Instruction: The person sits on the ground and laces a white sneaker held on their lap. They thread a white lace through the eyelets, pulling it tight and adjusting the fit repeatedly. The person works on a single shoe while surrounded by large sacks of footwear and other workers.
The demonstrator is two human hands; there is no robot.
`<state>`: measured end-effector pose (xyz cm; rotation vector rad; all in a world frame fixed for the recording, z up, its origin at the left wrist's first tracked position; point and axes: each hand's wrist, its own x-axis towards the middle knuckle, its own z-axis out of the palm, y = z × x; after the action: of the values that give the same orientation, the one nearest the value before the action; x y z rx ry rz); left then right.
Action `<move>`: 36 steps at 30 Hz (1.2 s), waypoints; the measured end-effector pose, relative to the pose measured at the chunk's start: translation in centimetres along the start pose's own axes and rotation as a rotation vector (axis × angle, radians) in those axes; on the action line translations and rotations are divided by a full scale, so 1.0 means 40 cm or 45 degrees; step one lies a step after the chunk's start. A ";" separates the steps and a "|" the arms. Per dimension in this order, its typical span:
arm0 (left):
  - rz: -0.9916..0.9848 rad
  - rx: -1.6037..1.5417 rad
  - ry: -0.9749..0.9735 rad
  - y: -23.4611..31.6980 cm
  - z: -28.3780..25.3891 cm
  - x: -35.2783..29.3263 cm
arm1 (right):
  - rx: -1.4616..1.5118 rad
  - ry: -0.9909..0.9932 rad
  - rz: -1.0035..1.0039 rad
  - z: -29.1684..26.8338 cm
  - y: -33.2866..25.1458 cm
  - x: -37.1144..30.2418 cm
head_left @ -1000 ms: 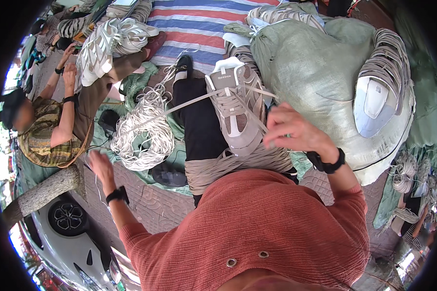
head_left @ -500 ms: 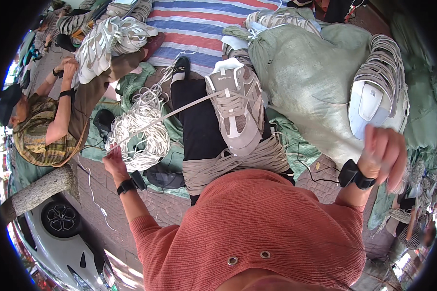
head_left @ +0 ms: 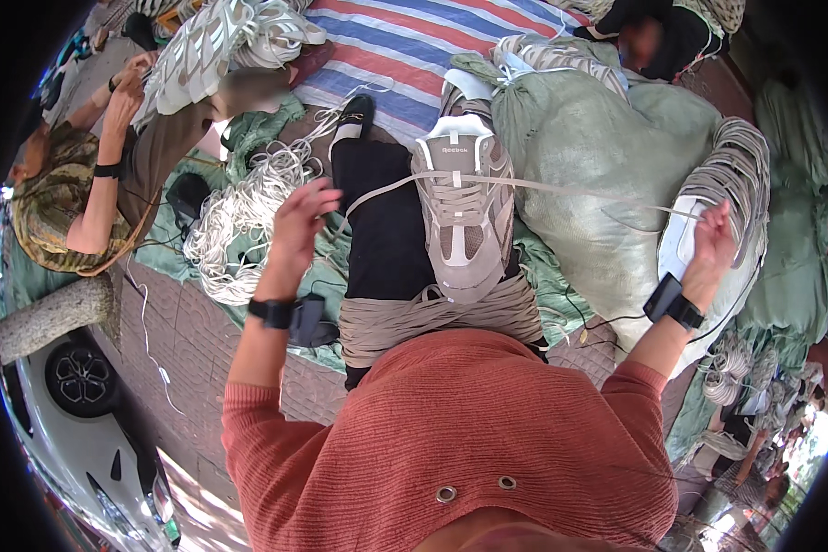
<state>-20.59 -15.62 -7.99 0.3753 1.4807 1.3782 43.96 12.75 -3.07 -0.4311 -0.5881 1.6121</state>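
Observation:
A beige and grey shoe upper [head_left: 462,216] without a sole lies across my black-trousered lap, its toe pointing toward me. A flat beige shoelace [head_left: 561,187] runs through its eyelets, crossed up to the top. My right hand [head_left: 711,241], far to the right, pinches one lace end and draws that side out nearly straight. On the left the other lace end [head_left: 359,201] droops in a slack curve close to my left hand [head_left: 299,221], which is raised with fingers apart and holds nothing visible. A bundle of beige laces [head_left: 442,322] lies across my thighs.
White laces [head_left: 248,225] lie heaped on green sacking at left. A stuffed pale sack [head_left: 598,166] stands at right, with stacked shoe uppers [head_left: 729,184] on it. At left a co-worker [head_left: 74,202] sits holding strung uppers [head_left: 207,55]. A striped sheet [head_left: 405,46] spreads ahead.
My left hand has let go of the lace and moved inward and up; that lace side went from taut to slack. My right hand has moved up and now pulls the other end rightward.

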 end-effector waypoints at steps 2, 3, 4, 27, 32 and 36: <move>0.310 0.316 -0.144 -0.001 0.116 0.007 | -0.150 -0.215 0.137 0.097 0.109 0.037; 0.526 0.467 -0.157 -0.014 0.147 0.029 | -0.248 -0.180 0.179 0.214 0.206 0.034; 0.743 0.627 -0.166 -0.022 0.174 0.047 | -0.473 -0.139 0.211 0.297 0.292 0.037; 0.545 1.302 -0.450 0.041 0.278 0.042 | -1.776 -1.354 0.155 0.566 0.821 -0.057; 0.314 1.190 -0.548 0.043 0.277 0.065 | -1.793 -1.356 0.122 0.553 0.830 -0.060; 0.131 0.862 -0.633 0.053 0.281 0.101 | -1.772 -1.315 0.255 0.557 0.823 -0.061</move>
<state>-13.97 -5.70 -5.85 1.1440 1.4705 0.7345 4.88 5.44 -5.27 -0.6200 -2.5419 1.2825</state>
